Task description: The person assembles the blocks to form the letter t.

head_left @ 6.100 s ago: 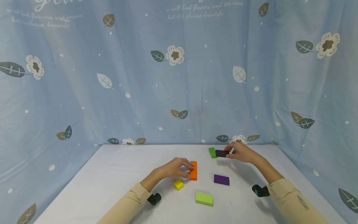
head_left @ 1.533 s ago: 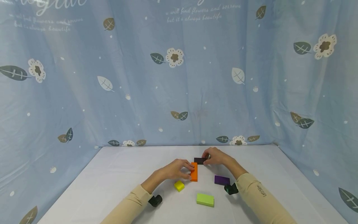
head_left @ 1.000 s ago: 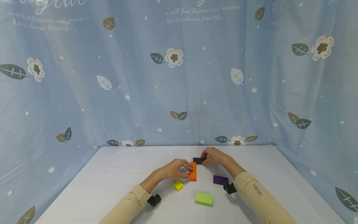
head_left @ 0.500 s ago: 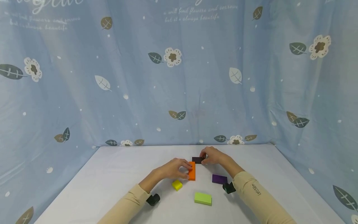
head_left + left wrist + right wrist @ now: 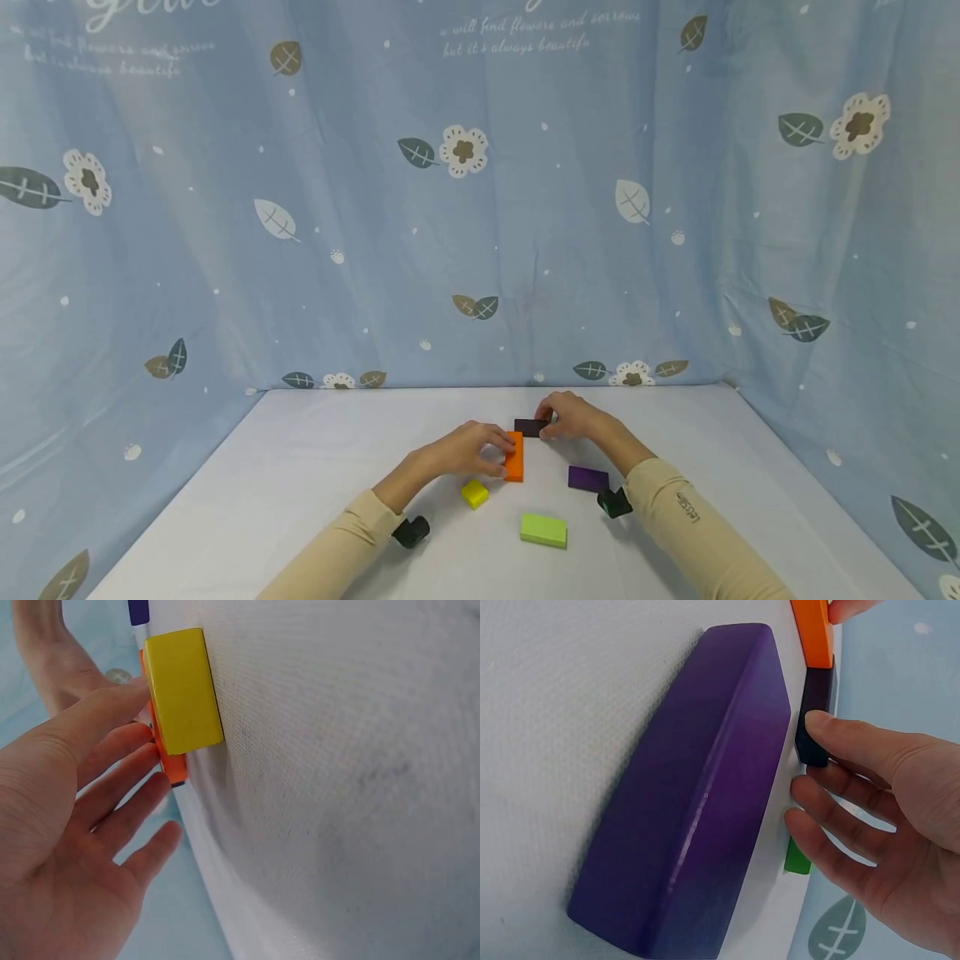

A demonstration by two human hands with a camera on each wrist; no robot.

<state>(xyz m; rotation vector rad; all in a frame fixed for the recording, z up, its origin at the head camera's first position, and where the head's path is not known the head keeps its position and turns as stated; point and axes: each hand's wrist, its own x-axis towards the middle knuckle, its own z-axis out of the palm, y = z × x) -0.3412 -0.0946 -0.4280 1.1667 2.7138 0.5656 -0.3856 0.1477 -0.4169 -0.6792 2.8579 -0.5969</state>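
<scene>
My left hand (image 5: 467,450) holds an orange block (image 5: 514,457) that lies lengthwise away from me, thumb on its near part and fingertips farther along. My right hand (image 5: 573,415) pinches a black block (image 5: 529,428) between thumb and fingers. The black block lies crosswise at the orange block's far end; in the right wrist view the two ends meet. A yellow block (image 5: 184,691) sits just nearer than the left hand. Close by the right wrist lies a purple block (image 5: 697,795). Past the right fingers a green block (image 5: 798,857) shows in part; the head view hides it.
A lime-green block (image 5: 543,531) lies nearest to me on the white table (image 5: 322,450). A blue printed curtain (image 5: 360,208) hangs behind and at both sides. Small black cameras (image 5: 411,532) are worn on both wrists.
Since the oldest frame, my right hand has carried the black block left, from beside the green block to the orange block's far end. The left hand stays put. Over the last second, hands and blocks hold still.
</scene>
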